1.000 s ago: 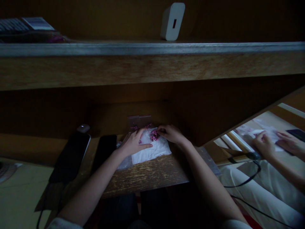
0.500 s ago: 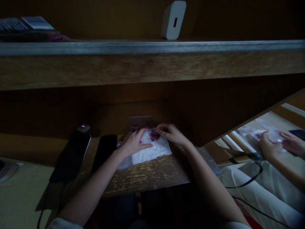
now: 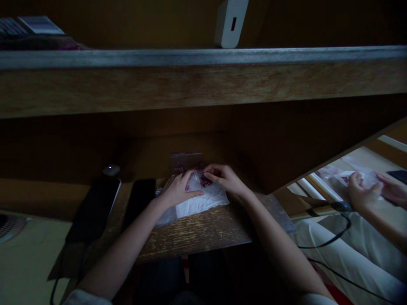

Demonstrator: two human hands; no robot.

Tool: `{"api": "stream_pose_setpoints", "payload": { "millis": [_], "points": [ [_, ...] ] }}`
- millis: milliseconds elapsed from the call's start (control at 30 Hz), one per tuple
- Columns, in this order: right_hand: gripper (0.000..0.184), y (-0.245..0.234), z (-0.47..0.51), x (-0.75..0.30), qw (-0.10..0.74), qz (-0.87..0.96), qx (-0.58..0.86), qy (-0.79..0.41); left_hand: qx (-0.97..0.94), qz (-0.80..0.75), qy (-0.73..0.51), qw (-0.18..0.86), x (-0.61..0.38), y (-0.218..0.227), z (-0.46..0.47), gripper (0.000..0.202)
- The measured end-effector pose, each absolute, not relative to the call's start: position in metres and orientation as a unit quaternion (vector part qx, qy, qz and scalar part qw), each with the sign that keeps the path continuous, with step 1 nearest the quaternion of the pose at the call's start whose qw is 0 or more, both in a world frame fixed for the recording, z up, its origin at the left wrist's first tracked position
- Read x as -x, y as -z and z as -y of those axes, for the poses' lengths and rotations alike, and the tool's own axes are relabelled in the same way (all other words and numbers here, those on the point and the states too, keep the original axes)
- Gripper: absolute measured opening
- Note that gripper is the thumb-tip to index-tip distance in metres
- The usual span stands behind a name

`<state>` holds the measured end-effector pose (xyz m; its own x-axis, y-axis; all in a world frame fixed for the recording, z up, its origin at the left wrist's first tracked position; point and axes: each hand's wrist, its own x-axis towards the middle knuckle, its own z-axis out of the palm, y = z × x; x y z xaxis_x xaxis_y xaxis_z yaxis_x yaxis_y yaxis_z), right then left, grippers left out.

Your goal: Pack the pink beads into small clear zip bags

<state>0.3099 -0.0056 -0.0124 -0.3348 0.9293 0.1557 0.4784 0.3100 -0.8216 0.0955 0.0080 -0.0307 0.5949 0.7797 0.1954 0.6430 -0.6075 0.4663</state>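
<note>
My left hand is curled round a small clear plastic bag, thumb stretched along its lower side. A few pink bits show inside the bag. At the bag's right edge, my right hand has thumb and fingertips pinched together; whatever lies between them is too small to make out. Just below those fingertips is a little heap of dark pink beads on a white cloth or paper sheet. Behind my hands lie flat zip bags with more pink beads in them.
Left of my hands lie a black phone and a dark cabled device, with a small white case behind. Overhead, a shelf edge carries a white charger. A panel stands at right; beyond it another person's hands hold clear plastic.
My right fingertips have shifted slightly left, closer to the bag's edge. The left hand stays around the bag. The shelf sits a little higher in view, and the other person's hands have moved slightly.
</note>
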Motion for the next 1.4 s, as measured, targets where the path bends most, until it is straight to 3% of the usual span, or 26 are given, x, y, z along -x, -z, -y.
{"api": "stream_pose_setpoints", "payload": {
  "millis": [233, 667, 1033, 1267, 1400],
  "points": [
    [0.023, 0.027, -0.007, -0.322, 0.230, 0.760, 0.579, -0.185, -0.879, -0.400, -0.194, 0.174, -0.096, 0.029, -0.007, 0.068],
    [0.019, 0.027, -0.010, -0.320, 0.175, 0.760, 0.600, -0.178, -0.881, -0.401, -0.189, 0.164, -0.095, 0.027, -0.007, 0.067],
    [0.016, 0.032, -0.012, -0.322, 0.206, 0.756, 0.586, -0.207, -0.878, -0.409, -0.201, 0.147, -0.095, 0.030, -0.009, 0.066],
    [0.020, 0.026, -0.007, -0.319, 0.347, 0.723, 0.495, -0.334, -0.876, -0.416, -0.198, 0.145, -0.095, 0.031, -0.008, 0.068],
    [0.027, 0.022, 0.000, -0.309, 0.370, 0.713, 0.441, -0.400, -0.876, -0.409, -0.203, 0.155, -0.096, 0.031, -0.009, 0.066]
  ]
}}
